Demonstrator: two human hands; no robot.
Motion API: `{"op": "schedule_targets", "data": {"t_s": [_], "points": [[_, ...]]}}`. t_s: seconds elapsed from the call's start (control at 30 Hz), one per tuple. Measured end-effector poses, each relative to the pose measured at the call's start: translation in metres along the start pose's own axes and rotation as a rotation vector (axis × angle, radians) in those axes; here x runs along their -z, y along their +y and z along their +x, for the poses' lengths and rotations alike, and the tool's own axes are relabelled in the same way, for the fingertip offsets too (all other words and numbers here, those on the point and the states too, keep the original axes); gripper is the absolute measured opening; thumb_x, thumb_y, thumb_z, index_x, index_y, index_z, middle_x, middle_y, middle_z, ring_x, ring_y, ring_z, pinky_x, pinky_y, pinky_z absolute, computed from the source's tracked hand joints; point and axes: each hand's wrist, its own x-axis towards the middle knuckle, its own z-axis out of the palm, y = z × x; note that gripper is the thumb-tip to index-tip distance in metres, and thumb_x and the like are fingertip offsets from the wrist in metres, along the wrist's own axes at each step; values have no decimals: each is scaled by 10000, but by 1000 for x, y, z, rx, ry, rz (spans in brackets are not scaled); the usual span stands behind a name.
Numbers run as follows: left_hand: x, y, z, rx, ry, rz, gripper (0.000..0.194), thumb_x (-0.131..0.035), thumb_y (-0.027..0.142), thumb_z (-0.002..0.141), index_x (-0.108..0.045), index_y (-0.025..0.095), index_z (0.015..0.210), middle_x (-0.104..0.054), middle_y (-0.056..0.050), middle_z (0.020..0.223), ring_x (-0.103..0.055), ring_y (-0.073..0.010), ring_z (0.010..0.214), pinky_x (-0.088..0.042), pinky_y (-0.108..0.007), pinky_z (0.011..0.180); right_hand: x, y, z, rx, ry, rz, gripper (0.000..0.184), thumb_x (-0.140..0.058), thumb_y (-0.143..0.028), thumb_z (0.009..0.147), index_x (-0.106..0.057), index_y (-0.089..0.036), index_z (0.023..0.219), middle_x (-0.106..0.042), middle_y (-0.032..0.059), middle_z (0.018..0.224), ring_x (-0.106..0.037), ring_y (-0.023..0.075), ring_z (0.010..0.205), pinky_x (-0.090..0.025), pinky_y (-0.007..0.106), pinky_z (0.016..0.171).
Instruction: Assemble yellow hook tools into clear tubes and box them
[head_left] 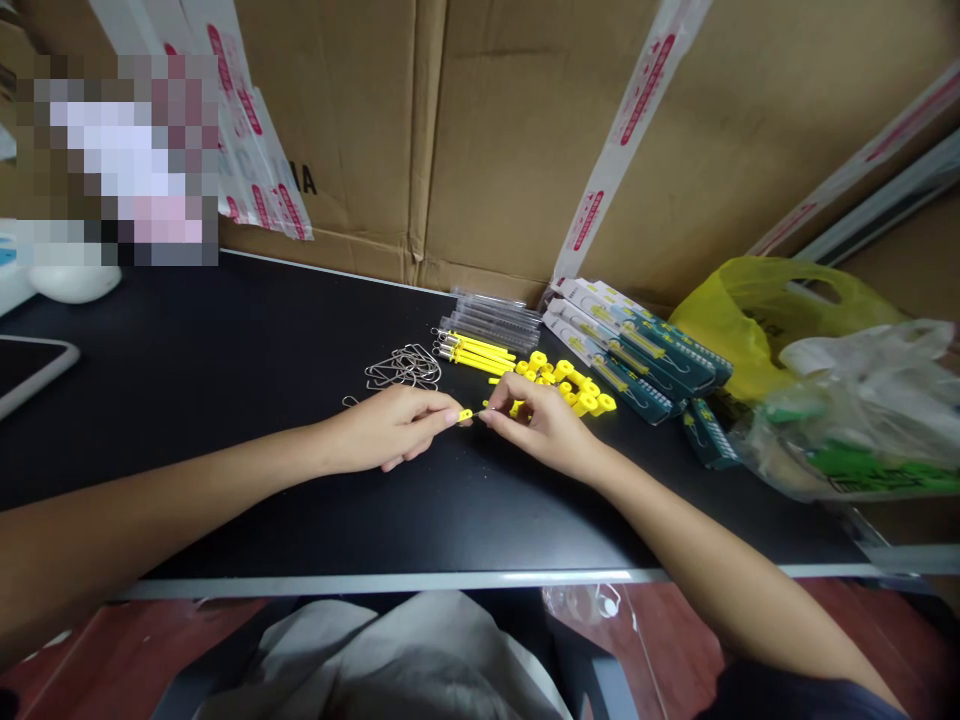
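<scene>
Black tabletop (247,500) is carrying several groups of parts near the middle of its far edge. Clear tubes (495,318) are lying closest to that edge, and yellow rods with metal ends (480,355) are lying just nearer the person. Bent wire hooks (409,368) are forming a tangle to their left. Loose yellow pieces (585,392) are sitting behind the right hand (547,425), which is partly hiding them. Printed boxes (637,350) are leaning over one another toward the far right corner, with a yellow bag (727,310) and a clear bag (862,420) crowding that corner. Cardboard (510,130) is rising behind the far edge

Between the hands, midway along the surface, a small yellow piece (466,416) is pointing toward the right hand, its long axis running roughly parallel to the near edge. The left hand (401,425) is pinching it between closed thumb and fingertips, which are covering its other end. The right hand is closing thumb and index finger on a thin metal piece (484,411), whose full shape is staying hidden
</scene>
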Motion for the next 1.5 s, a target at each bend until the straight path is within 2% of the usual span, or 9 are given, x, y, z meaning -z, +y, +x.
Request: {"op": "schedule_targets", "data": {"t_s": [0.2, 0.4, 0.57, 0.7, 0.77, 1.27, 1.5], "points": [[0, -1, 1, 52, -61, -102, 333, -360, 429, 964, -559, 169, 1023, -464, 67, 561, -408, -58, 348, -336, -153, 333, -2, -1, -1, 10, -20, -15, 175, -618, -280, 882, -535, -181, 763, -573, -17, 698, -504, 96, 598, -396, 210, 560], [-1, 0, -1, 36, -47, -44, 300, -354, 399, 967, -550, 174, 940, -482, 62, 577, -416, -50, 350, -334, -154, 351, -4, 2, -2, 62, -46, -96, 166, -603, -295, 898, -535, -184, 794, -565, -23, 701, -495, 89, 599, -379, 202, 565], [-2, 2, -3, -2, -9, 120, 256, -369, 354, 953, -562, 187, 930, -506, 58, 596, -456, -73, 391, -358, -193, 415, -5, 1, -3, 86, -52, -180, 156, -599, -289, 900, -541, -186, 797, -576, -17, 697, -504, 95, 601, -365, 207, 562], [-3, 3, -1, -120, 93, 385, 217, -416, 292, 933, -598, 182, 890, -604, 13, 702, -563, -123, 618, -382, -236, 604, -7, -1, -4, 127, -23, -214, 158, -604, -248, 887, -529, -191, 760, -561, -18, 673, -486, 100, 586, -354, 212, 554], [-4, 3, 0, -131, 97, 437, 230, -411, 290, 938, -609, 180, 901, -635, -2, 749, -577, -139, 675, -371, -251, 647, -8, -3, -4, 142, -15, -224, 165, -596, -235, 886, -520, -193, 745, -550, -18, 665, -476, 101, 579, -348, 214, 549], [-2, 5, -1, -94, 62, 405, 234, -415, 266, 931, -626, 175, 884, -658, -6, 780, -590, -146, 712, -365, -248, 670, -12, -3, -6, 100, -7, -263, 170, -585, -237, 883, -473, -198, 761, -539, -29, 656, -487, 97, 570, -325, 208, 541], [-1, 5, 0, -75, 69, 417, 225, -416, 236, 921, -632, 179, 896, -676, -8, 811, -614, -154, 754, -372, -249, 685, -12, -2, -4, 74, -70, -261, 145, -564, -250, 898, -470, -200, 799, -531, -30, 676, -488, 97, 582, -330, 203, 544]]}}
